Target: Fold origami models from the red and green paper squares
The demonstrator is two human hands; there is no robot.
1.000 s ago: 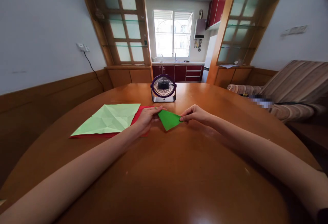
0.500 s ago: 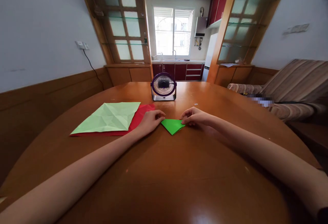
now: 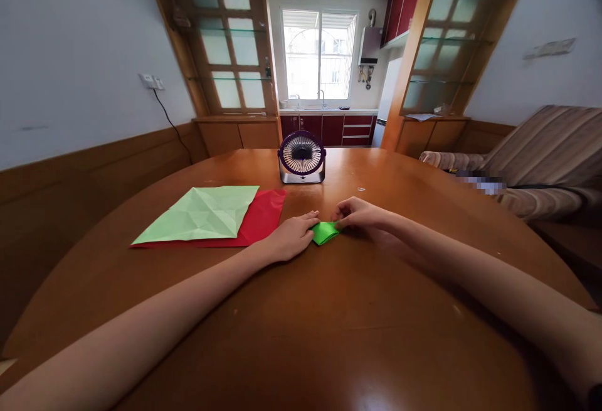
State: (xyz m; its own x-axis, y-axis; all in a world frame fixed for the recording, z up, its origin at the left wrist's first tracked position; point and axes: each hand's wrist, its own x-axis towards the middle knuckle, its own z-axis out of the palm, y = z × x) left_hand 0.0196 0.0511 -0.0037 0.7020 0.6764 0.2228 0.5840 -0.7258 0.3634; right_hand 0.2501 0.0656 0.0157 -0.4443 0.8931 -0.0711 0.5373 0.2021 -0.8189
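Round wooden table [image 3: 301,310], a small folded green paper [image 3: 324,233] lying flat between two hands.
Left hand [image 3: 292,236] presses flat on its left part; right hand [image 3: 360,213] pinches its right corner; long axis runs left to right.

Your only view comes from the camera on your head, looking forward and down across the round worktop [image 3: 301,336]. Your forearms run in from the bottom corners, and the window [image 3: 318,54] stands far ahead.
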